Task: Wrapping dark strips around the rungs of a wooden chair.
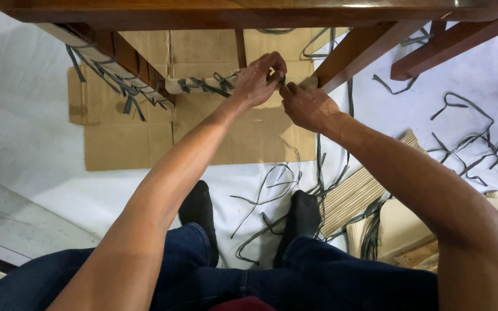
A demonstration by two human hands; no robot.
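- The left hand [259,79] is reaching up to the pale rail [203,84] of the wooden frame [249,11], its fingers curled and pinching narrowly at something small on the rail; what they are gripping is too small to tell, most likely the end of a grey strip.
- The right hand [308,106] is sitting just beside it, thumb and fingertips meeting the left hand's at the same spot, closed down narrow, apparently holding the same strand.
- The rail is running between two dark legs under the frame's top edge, with grey strands [206,85] wound around it and loose ends hanging.
- To do this well, I judge that one hand should be keeping the strand taut against the rail while the other is working the end, so the wraps are lying tight and side by side rather than crossing.
- Slack is the likely risk: loose wraps could be sliding along the smooth rail.
- More grey strips [116,86] are dangling from the slanted rail to the left.
- A cardboard sheet [134,144] is lying flat beneath the frame on a white floor covering [24,126].
- Cut strips [468,144] are lying scattered to the right, near a ribbed woven panel [353,193] and pale boards [402,227].
- The person is sitting, jeans and black socks [198,207] showing below.
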